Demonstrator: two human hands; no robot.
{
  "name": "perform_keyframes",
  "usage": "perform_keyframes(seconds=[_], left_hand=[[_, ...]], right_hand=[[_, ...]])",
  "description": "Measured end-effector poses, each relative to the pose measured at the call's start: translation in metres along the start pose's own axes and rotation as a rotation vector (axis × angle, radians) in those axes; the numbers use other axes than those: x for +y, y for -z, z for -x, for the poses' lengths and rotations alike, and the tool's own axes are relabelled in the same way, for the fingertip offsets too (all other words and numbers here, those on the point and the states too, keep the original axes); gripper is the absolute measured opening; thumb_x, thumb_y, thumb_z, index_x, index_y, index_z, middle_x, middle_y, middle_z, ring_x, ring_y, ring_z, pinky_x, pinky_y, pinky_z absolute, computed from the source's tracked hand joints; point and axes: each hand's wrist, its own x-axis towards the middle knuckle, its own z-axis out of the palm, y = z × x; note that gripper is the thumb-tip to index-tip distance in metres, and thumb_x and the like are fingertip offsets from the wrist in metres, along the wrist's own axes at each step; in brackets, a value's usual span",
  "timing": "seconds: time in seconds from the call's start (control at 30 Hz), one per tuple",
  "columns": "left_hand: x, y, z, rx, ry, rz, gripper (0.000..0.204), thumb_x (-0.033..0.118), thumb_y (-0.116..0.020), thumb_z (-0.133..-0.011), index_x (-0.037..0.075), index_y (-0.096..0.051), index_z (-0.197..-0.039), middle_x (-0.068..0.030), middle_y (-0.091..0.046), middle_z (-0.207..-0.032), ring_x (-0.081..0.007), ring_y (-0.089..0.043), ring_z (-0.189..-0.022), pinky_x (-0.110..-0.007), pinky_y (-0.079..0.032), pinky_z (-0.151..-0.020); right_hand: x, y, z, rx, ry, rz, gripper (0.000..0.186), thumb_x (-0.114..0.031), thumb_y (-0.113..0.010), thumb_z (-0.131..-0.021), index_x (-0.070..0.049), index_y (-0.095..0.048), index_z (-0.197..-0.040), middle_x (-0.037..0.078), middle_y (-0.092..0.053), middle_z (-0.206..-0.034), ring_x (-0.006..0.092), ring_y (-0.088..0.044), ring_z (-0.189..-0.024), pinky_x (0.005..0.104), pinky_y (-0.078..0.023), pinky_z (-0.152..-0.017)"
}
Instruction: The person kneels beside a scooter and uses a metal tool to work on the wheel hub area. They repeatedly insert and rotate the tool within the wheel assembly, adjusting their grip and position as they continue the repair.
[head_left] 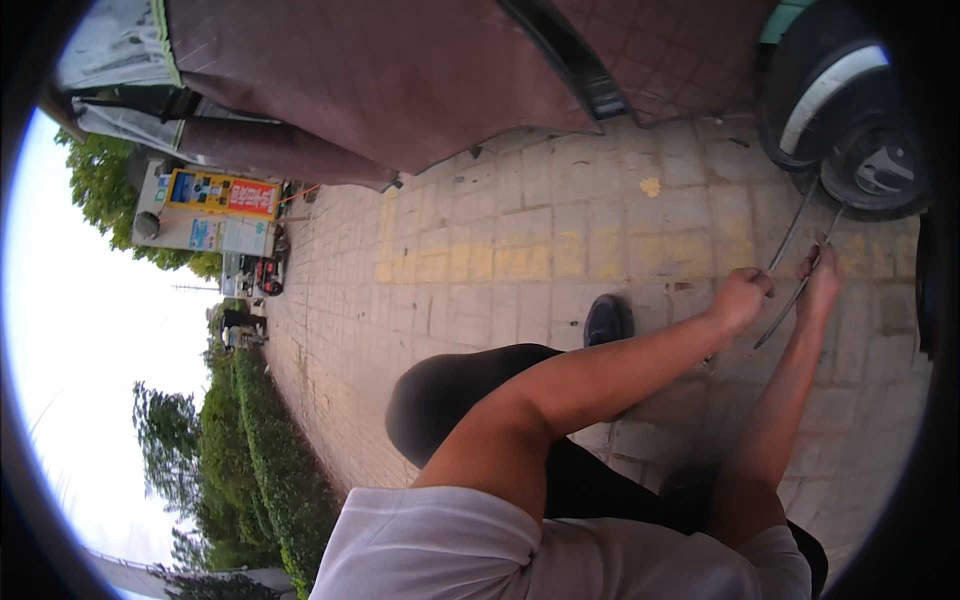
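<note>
My left hand (742,298) is closed round a thin metal tire lever (793,234), whose far end reaches the small black wheel (872,172) at the right. Farther right, my right hand (822,280) grips a second metal tire lever (782,318). One end of that lever points back toward me, and the other touches or nearly touches the wheel's lower rim. Exactly how both tips sit against the tire is too small to tell. A larger dark round part with a pale band (825,100) stands just behind the wheel.
A vehicle's maroon cover (400,70) hangs along the top. Paving bricks (480,300) with a faded yellow strip lie below, with a dry leaf (650,187) on them. My dark shoe (608,320) is planted left of my hands. A hedge (275,470) and a roadside cabinet (215,205) are at left.
</note>
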Motion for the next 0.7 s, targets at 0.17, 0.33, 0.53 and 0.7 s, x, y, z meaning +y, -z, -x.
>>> perform_keyframes(seconds=[0.17,0.33,0.53,0.7], left_hand=[[0.062,0.008,0.032,-0.038,0.281,0.001,0.027,0.031,-0.042,-0.099,0.007,-0.05,-0.091,0.0047,-0.03,-0.057,-0.0081,-0.024,-0.046,-0.027,-0.022,-0.046],[0.101,0.007,0.051,-0.085,0.371,0.06,0.026,0.03,-0.04,-0.101,0.007,-0.049,-0.094,0.0038,-0.03,-0.059,-0.0087,-0.024,-0.047,-0.027,-0.023,-0.046],[0.103,0.019,0.05,-0.291,0.346,0.139,0.023,0.029,-0.038,-0.102,0.008,-0.045,-0.095,0.0015,-0.037,-0.065,-0.0101,-0.031,-0.047,-0.027,-0.028,-0.046],[0.103,0.026,0.052,-0.379,0.323,0.086,0.02,0.029,-0.039,-0.102,0.01,-0.043,-0.095,0.0014,-0.037,-0.065,-0.0102,-0.031,-0.046,-0.027,-0.028,-0.044]], right_hand=[[-0.009,-0.001,0.03,-0.12,-0.049,-0.336,0.027,-0.018,-0.049,-0.098,0.003,-0.056,-0.113,0.003,-0.049,-0.072,0.012,-0.047,-0.056,0.0287,-0.041,-0.048],[0.004,-0.027,0.08,-0.064,-0.137,-0.206,0.038,-0.036,-0.041,-0.102,-0.003,-0.057,-0.102,0.0,-0.044,-0.063,0.0091,-0.038,-0.048,0.0256,-0.034,-0.044],[0.032,-0.047,0.073,-0.061,-0.056,0.071,0.032,-0.03,-0.042,-0.101,-0.003,-0.057,-0.094,-0.002,-0.041,-0.059,0.0072,-0.036,-0.045,0.0248,-0.031,-0.04],[0.027,-0.051,0.042,-0.115,-0.086,-0.015,0.03,-0.029,-0.046,-0.1,-0.006,-0.057,-0.085,-0.003,-0.044,-0.059,0.0073,-0.036,-0.046,0.0244,-0.03,-0.042]])
